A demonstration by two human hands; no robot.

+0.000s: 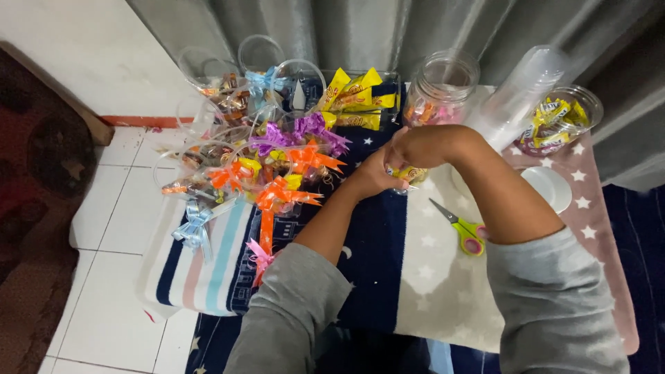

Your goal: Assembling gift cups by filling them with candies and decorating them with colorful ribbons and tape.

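Note:
Both my hands meet over the middle of a star-patterned blanket (436, 277). My left hand (370, 176) and my right hand (415, 145) close together around a small clear plastic cup holding yellow-wrapped sweets (409, 173). The cup is mostly hidden by my fingers. Left of my hands lies a heap of filled clear cups tied with ribbon bows (270, 166) in orange, purple, blue and pink. Yellow-handled scissors (464, 232) lie on the blanket just under my right forearm.
A glass jar of wrapped sweets (440, 93) stands behind my hands. A stack of clear cups (512, 100) leans beside a second jar of sweets (561, 121). A white lid (551, 187) lies at the right. Yellow sweet packets (357, 100) sit at the back; white floor tiles (104, 228) lie left.

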